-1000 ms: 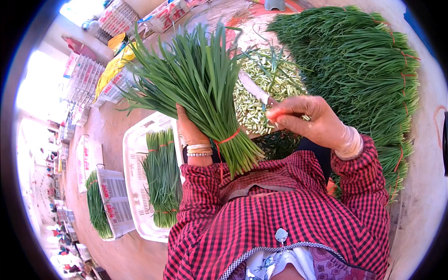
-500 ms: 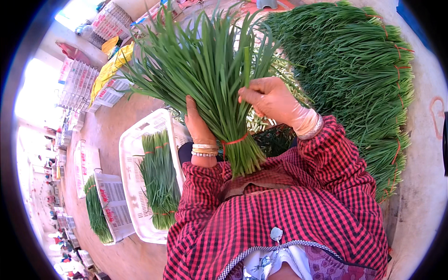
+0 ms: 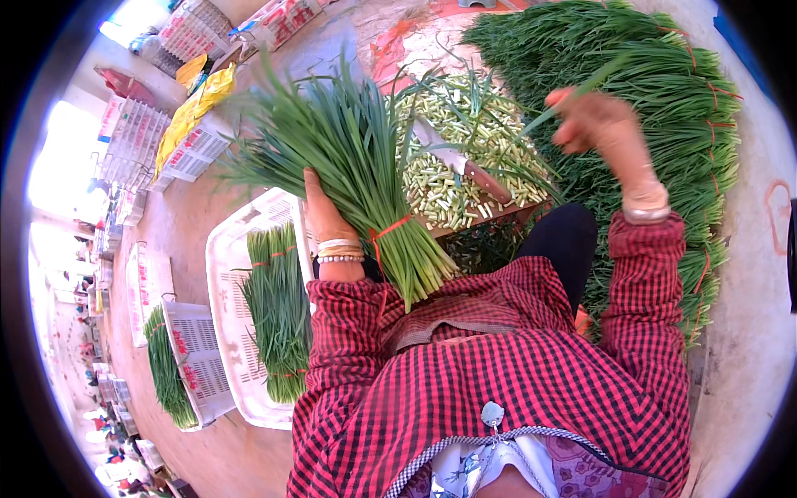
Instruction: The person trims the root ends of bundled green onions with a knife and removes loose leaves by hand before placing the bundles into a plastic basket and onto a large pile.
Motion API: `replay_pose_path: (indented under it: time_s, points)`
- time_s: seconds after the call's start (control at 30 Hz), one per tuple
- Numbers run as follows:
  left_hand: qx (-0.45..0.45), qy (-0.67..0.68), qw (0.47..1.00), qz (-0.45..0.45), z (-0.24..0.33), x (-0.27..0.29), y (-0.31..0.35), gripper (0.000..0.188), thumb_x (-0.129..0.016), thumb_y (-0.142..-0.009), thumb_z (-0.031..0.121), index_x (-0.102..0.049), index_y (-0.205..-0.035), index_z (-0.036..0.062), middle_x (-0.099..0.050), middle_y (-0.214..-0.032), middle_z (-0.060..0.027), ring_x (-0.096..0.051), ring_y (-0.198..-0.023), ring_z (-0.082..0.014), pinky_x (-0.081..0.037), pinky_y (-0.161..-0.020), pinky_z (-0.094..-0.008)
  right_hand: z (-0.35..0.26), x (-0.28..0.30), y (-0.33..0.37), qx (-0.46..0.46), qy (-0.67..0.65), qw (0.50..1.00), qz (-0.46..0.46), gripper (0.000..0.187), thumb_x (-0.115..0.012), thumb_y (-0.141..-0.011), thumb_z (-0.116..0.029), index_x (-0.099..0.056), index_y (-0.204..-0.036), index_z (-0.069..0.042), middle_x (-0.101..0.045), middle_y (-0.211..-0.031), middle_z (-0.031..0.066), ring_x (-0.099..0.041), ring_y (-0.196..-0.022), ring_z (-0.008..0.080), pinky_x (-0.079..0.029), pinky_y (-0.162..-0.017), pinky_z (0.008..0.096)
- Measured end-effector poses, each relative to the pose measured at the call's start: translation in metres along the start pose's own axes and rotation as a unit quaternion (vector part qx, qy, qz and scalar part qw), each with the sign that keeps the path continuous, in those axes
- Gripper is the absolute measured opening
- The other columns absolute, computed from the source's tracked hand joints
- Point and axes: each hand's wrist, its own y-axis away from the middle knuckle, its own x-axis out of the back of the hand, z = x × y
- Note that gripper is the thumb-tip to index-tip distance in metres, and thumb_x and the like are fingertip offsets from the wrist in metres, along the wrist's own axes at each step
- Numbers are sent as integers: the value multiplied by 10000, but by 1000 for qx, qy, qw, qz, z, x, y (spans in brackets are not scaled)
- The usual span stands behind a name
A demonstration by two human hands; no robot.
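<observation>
Over by the left hand (image 3: 329, 219) is the big green bunch (image 3: 353, 158), grasped partway up the stems, with the leaves fanning out past the fingers, the pale stem ends angled down toward the lap, and the red tie (image 3: 390, 227) just right of that hand. The right hand (image 3: 604, 124) is up and well apart from it, pretty blurred, but it looks like it's pinching one loose leaf (image 3: 544, 116). So I'd call this the tidying step, pulling stray blades off a tied bunch. Next move, imo, calls for letting that leaf go clear of the bunch, then checking for more strays with the left gripping gently. Knife (image 3: 465, 162) lies between the hands on the chopped stems (image 3: 448, 199), held by neither.
</observation>
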Motion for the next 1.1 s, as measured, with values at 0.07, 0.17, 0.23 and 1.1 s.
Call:
replay_pose_path:
  time_s: [0.07,0.17,0.23,1.1]
  points:
    - [11,-53,999,4,2,-21,3,502,-545,-988,371,-533,-1304,-19,-652,-1203,-134,-669,-1018,-296,-562,-891,-423,61,-21,3,10,264,956,-128,610,-710,-893,-367,-564,-1294,69,-722,-935,89,-684,-770,162,-542,-756,263]
    - [23,-119,989,-84,11,-81,29,610,-689,-925,314,-460,-1391,-7,-605,-1243,-121,-635,-1001,-228,-552,-820,-369,104,-84,33,20,185,960,-210,836,-757,-803,-501,-471,-1405,5,-651,-1205,150,-622,-1117,246,-480,-984,359]
    - [-46,-195,957,-209,3,-91,40,622,-705,-919,271,-435,-1407,-6,-604,-1240,-132,-614,-1037,-204,-516,-867,-331,91,-132,37,-48,-53,964,-256,799,-790,-812,-386,-433,-1411,6,-614,-1274,145,-576,-1198,229,-457,-1017,353]
    - [18,-105,975,-195,-25,-70,45,389,-687,-936,274,-626,-1223,18,-682,-1105,-60,-663,-909,-176,-541,-822,-310,61,-91,-10,-3,-365,931,27,418,-771,-830,-149,-601,-1189,-20,-676,-1125,55,-667,-967,187,-549,-810,328]
